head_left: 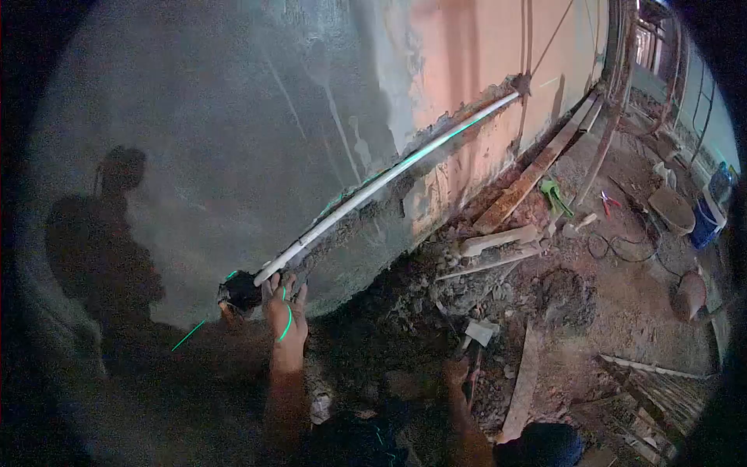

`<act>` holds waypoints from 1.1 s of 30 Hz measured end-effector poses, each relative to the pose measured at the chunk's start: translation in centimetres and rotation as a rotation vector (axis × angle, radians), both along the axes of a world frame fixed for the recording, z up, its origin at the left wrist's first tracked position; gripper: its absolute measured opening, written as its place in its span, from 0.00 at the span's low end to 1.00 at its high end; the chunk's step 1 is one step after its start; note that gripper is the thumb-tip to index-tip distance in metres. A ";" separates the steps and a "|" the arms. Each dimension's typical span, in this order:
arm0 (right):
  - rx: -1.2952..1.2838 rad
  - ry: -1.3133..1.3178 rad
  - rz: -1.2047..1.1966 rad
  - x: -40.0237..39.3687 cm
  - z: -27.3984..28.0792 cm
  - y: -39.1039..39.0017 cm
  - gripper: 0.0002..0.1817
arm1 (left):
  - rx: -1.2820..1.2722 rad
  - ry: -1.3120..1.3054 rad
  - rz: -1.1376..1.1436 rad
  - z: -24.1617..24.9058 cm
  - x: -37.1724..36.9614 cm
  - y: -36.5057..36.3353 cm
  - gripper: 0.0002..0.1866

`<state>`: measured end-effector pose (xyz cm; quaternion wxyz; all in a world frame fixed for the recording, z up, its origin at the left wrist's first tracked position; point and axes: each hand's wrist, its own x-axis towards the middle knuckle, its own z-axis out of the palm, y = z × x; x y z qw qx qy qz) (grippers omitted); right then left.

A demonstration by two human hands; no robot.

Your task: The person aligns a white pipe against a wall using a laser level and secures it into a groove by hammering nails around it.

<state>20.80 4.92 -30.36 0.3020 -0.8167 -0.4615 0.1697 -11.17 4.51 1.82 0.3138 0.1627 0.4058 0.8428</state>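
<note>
A long white pipe [389, 176] lies slantwise in a rough channel cut along the wall, its lower end beside a dark hole [241, 292]. My left hand [286, 313] is raised at that lower end, fingers stretched and slightly apart, fingertips against the underside of the pipe. A green laser line crosses the hand and runs along the pipe. Low in the shadow, my right hand [457, 375] appears closed around the handle of a hammer-like tool with a pale blocky head [482, 332]. Darkness hides most of its fingers.
Broken rubble and planks [498, 240] cover the ground along the wall. Farther right lie a green object [555, 197], red-handled pliers [608, 200], a cable [630, 257], a basin [671, 210] and a blue container [708, 222]. Poles stand at the far end.
</note>
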 end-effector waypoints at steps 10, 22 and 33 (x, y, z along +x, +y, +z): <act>0.128 -0.102 0.068 0.4 0.6 0.1 0.22 | -0.398 1.627 -0.230 5.7 11.9 10.3 0.28; 0.305 -0.067 -0.134 1.3 0.5 2.5 0.19 | -0.488 2.233 0.193 0.3 15.6 28.2 0.36; 0.307 0.338 0.041 4.2 -10.2 8.4 0.20 | -0.417 2.139 0.478 -2.9 13.3 34.6 0.29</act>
